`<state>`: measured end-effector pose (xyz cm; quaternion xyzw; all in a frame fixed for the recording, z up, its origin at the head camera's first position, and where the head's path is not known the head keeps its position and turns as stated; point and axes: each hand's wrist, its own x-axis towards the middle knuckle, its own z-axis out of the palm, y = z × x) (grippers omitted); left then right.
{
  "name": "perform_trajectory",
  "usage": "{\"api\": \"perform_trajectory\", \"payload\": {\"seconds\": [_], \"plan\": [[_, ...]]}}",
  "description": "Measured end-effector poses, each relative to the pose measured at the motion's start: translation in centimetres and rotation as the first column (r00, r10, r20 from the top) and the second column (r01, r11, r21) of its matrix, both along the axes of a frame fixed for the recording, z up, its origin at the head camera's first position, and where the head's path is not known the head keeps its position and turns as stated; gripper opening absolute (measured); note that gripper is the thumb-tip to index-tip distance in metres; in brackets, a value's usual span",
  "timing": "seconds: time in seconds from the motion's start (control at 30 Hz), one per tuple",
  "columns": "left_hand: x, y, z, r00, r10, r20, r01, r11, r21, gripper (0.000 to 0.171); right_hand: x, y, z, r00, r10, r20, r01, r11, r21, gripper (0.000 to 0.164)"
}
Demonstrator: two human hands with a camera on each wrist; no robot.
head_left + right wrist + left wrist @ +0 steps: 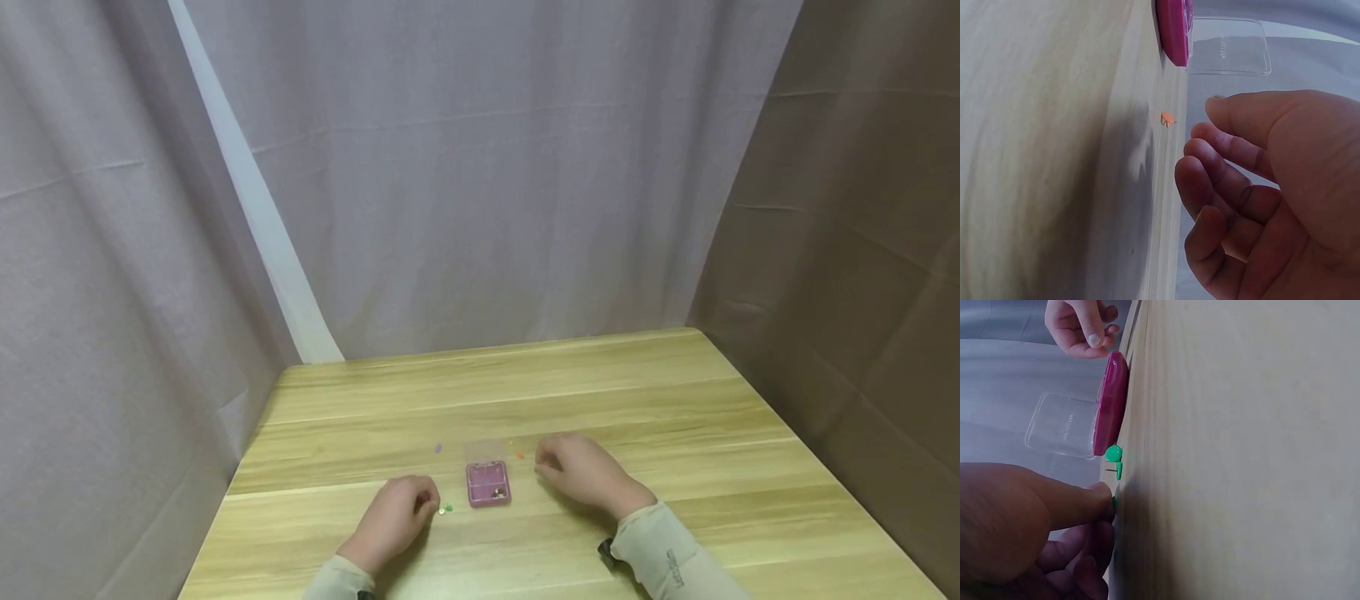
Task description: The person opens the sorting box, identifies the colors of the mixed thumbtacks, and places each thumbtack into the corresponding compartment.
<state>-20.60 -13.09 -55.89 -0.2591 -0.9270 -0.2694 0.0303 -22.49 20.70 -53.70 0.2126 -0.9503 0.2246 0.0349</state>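
Note:
My left hand (397, 512) rests low over the table, left of a small pink box (488, 495). Its thumb and finger pinch a green thumbtack (1114, 502), of which only an edge shows at the fingertips. Beside them two green thumbtacks (1114, 454) lie loose, one with its pin showing. The box's clear lid (1060, 425) stands open at the back, and a few dark and gold bits (498, 493) sit in its front right compartment. On the right my other hand (585, 471) hovers with loosely curled fingers and nothing held, near an orange thumbtack (1167, 118).
A purple piece (438, 448) lies behind the box to the left. Close to the orange tack is a tiny yellow piece (512, 442). All of this is on a wooden table (600, 375), with grey curtains (487, 208) around its back and sides.

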Motion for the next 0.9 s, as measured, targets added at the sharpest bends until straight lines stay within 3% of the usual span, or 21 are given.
{"api": "perform_trajectory", "payload": {"seconds": [0.17,0.67,0.9], "plan": [[-0.2,0.2,0.4,1.0,0.011,0.006,-0.011,1.0,0.019,0.013,0.0,0.1,0.0,1.0,-0.012,0.001,0.012,1.0,-0.003,0.005],[-1.0,2.6,2.1,0.998,-0.044,-0.037,0.044,0.999,0.015,0.012,0.0,-0.2,0.3,1.0,-0.011,-0.005,0.011,1.0,-0.007,0.004],[-1.3,4.1,1.9,0.998,-0.039,-0.039,0.038,0.999,-0.017,0.006,0.1,-0.2,0.3,1.0,-0.015,-0.012,0.015,1.0,0.001,0.004]]}}
